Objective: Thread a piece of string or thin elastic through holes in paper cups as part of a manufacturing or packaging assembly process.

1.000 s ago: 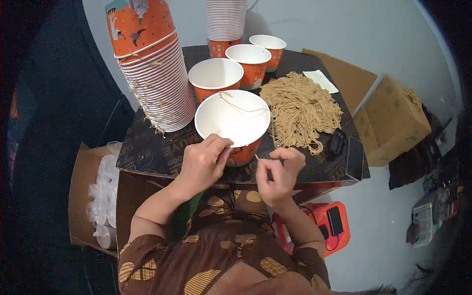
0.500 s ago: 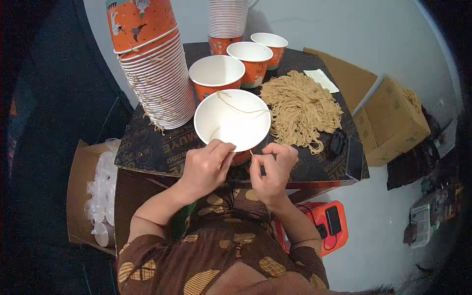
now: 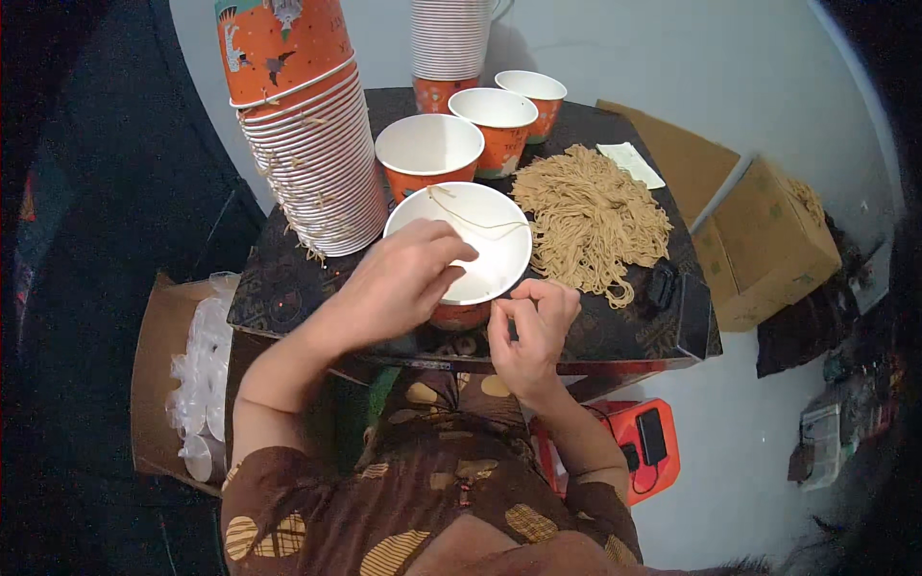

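A white-lined paper bucket (image 3: 509, 216) stands at the near table edge, its orange outside mostly hidden. A tan cord (image 3: 480, 227) hangs in a loose curve inside it, meeting the rim at the back and the right. Over the bucket's near left rim, my left hand (image 3: 408, 274) reaches in with index finger and thumb apart, seemingly holding nothing. Close by the near right rim, my right hand (image 3: 536, 331) is closed in a pinch at the cord's end, which its fingertips mostly cover.
A tall stack of orange buckets with cords (image 3: 317, 163) rises at left. Three single buckets (image 3: 437, 180) line up behind, before another stack (image 3: 447, 38). A tan cord heap (image 3: 595, 221) lies right. Cardboard boxes (image 3: 768, 250) and a red stool (image 3: 663, 446) stand beyond the table.
My left hand has left the near rim and moved up over the bucket's opening, its fingers parting. The right hand stays pinched near the rim. The whole view has shifted slightly.
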Demonstrator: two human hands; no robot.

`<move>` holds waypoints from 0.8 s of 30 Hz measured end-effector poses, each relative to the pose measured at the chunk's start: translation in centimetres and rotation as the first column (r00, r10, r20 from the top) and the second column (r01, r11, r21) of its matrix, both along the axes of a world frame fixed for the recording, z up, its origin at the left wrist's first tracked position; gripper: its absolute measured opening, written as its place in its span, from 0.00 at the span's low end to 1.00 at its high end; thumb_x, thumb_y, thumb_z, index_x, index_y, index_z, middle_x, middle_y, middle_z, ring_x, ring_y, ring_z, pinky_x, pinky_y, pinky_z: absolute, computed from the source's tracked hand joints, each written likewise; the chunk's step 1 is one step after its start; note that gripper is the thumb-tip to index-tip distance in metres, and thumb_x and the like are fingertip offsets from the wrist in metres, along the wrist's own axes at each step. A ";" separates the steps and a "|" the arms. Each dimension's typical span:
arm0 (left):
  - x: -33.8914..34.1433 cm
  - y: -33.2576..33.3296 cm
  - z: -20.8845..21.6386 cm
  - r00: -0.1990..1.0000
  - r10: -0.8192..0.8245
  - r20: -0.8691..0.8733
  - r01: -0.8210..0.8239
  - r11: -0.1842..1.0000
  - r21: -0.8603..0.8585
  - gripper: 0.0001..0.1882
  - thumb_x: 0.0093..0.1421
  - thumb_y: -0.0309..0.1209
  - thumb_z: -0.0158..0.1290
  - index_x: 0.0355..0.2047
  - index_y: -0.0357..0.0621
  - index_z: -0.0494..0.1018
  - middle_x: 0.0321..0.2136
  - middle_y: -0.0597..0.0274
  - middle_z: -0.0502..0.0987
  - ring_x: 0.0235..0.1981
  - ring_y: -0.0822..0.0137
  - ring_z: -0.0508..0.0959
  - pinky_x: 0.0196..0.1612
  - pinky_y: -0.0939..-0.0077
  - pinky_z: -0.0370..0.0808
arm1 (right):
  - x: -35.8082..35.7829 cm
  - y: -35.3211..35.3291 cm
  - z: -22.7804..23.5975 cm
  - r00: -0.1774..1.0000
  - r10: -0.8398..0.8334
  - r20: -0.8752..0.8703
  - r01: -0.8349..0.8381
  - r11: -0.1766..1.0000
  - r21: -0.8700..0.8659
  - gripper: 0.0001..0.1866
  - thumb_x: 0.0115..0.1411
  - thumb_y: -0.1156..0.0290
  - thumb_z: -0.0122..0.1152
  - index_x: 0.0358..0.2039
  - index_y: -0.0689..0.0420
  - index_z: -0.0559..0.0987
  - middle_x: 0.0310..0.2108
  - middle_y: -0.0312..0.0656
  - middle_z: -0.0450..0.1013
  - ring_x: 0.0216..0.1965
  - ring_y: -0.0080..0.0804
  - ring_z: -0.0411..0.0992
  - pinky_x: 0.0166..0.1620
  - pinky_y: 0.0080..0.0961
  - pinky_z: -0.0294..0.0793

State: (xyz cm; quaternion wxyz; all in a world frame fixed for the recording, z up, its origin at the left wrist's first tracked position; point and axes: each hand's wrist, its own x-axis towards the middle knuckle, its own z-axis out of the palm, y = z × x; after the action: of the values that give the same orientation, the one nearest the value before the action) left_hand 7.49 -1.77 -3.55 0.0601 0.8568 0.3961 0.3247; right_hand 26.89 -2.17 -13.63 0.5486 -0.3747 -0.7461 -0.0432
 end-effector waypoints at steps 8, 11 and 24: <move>0.9 4.4 -0.6 0.941 -0.329 -0.084 0.246 0.832 -0.497 0.07 0.60 0.26 0.54 0.35 0.35 0.78 0.28 0.48 0.80 0.31 0.53 0.79 0.38 0.64 0.74 | -0.4 0.0 0.1 1.000 -0.016 0.003 0.015 0.999 0.037 0.11 0.45 0.77 0.68 0.29 0.54 0.77 0.39 0.38 0.68 0.46 0.44 0.64 0.49 0.43 0.61; 1.3 4.4 -0.3 0.952 -0.302 -0.056 0.226 0.811 -0.540 0.06 0.58 0.25 0.54 0.30 0.34 0.77 0.21 0.49 0.78 0.23 0.56 0.78 0.31 0.64 0.73 | -0.2 0.0 0.1 1.000 -0.020 0.015 0.019 0.999 0.030 0.10 0.45 0.77 0.69 0.29 0.54 0.77 0.40 0.38 0.68 0.47 0.45 0.64 0.49 0.44 0.60; 0.4 3.7 -0.6 0.962 -0.013 0.273 0.210 0.672 -0.710 0.08 0.59 0.23 0.54 0.23 0.37 0.70 0.24 0.65 0.76 0.30 0.76 0.74 0.32 0.78 0.70 | 3.1 0.3 3.1 0.976 0.083 0.200 -0.083 0.997 -0.010 0.13 0.46 0.74 0.66 0.33 0.52 0.75 0.47 0.40 0.68 0.49 0.45 0.64 0.52 0.44 0.56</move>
State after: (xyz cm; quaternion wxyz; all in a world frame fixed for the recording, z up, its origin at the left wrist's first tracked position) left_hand 7.88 1.96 -4.14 0.4662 0.7365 0.4286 0.2379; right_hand 29.98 -1.83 -10.52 0.4718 -0.3373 -0.8126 -0.0573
